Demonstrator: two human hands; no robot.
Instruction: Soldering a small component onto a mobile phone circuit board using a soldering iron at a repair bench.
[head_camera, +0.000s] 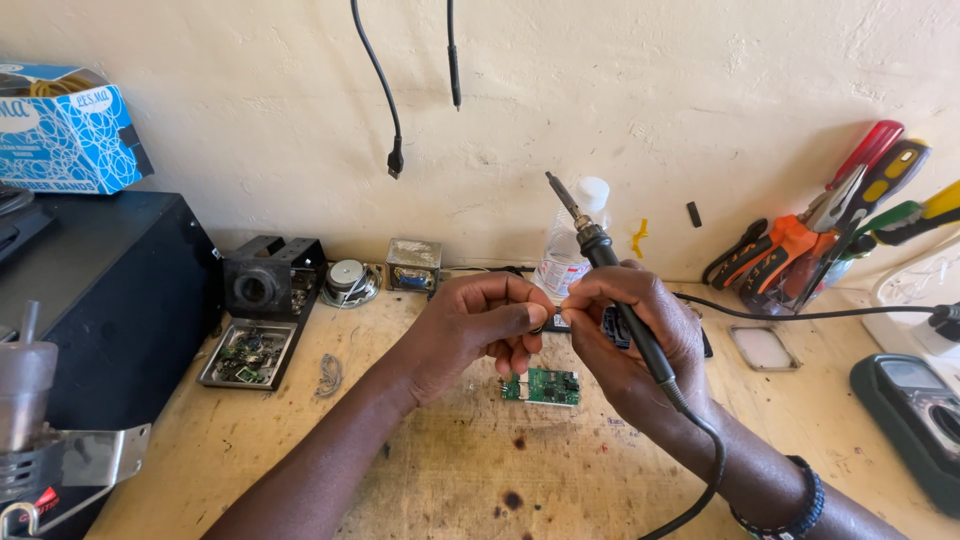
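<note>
Workbench seen from above, described from left to right. At the far left a blue patterned carton rests on a black cabinet, with part of a metal fixture near the front edge. Beside the cabinet lie an open metal tray of circuit parts, a black housing, a small round speaker and a small transformer, all pushed against the wall, presumably to leave the middle of the wooden bench free for work. Two black cables hang down the wall above them.

At centre the left hand is curled closed, its thumb and fingertips pinched on something too small to identify. The right hand meets it, fingertips touching, and is also clamped around a soldering iron held like a pen with the tip pointing up and away, probably to keep the hot end off the fingers. A small green circuit board lies flat on the bench just below the two hands, untouched. A clear plastic bottle stands behind them.

To the right lie a small framed glass panel, pliers and screwdrivers leaned upright against the wall, and a dark green multimeter at the near right edge.
</note>
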